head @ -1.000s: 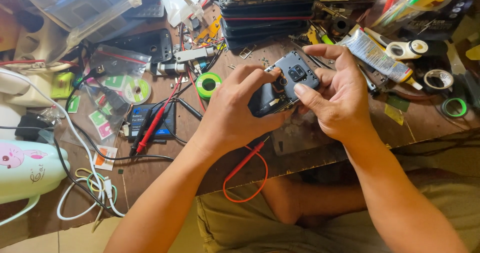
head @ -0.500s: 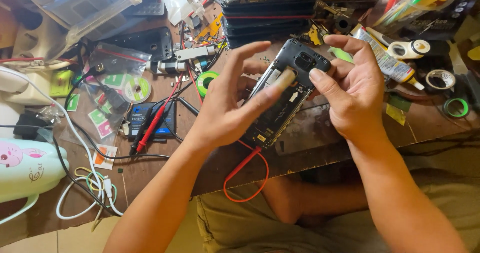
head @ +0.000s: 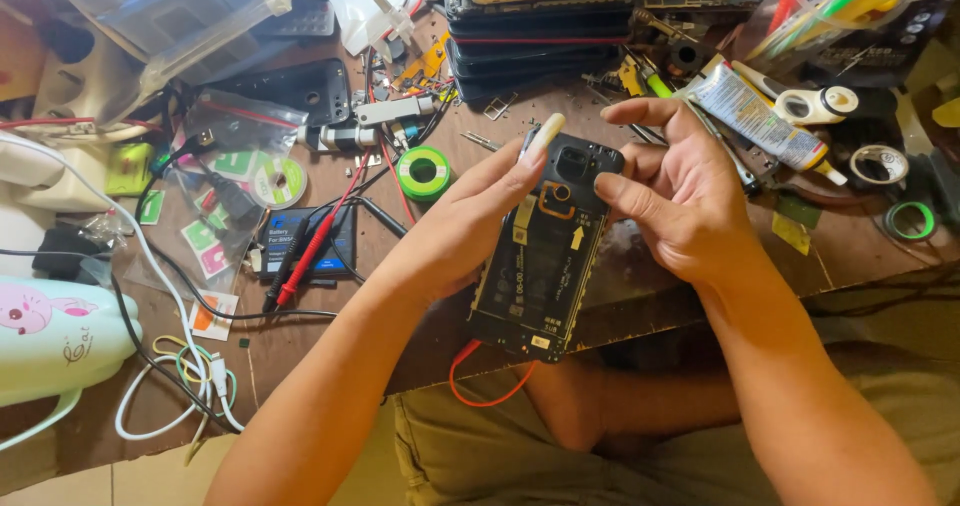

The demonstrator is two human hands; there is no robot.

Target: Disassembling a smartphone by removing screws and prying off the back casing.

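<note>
An opened smartphone (head: pixel 545 256) with its back cover off is held upright over the front edge of the workbench, battery and black inner frame facing me. My left hand (head: pixel 455 231) holds it along its left side, with the index finger stretched up past the top left corner. My right hand (head: pixel 685 191) is at the top right corner, thumb pressing beside the camera area, the other fingers spread apart behind it.
The wooden workbench (head: pixel 330 326) is crowded: a green solder spool (head: pixel 424 172), red and black meter probes (head: pixel 318 234), a stack of phones (head: pixel 545 26), a glue tube (head: pixel 760 116), tape rolls (head: pixel 880 164), white cables (head: pixel 170 386) and a red wire loop (head: pixel 480 386) at the front edge.
The phone has been turned from lying tilted between both hands to standing lengthwise with its open back toward me. My left hand slid to its left side; my right thumb moved onto the top.
</note>
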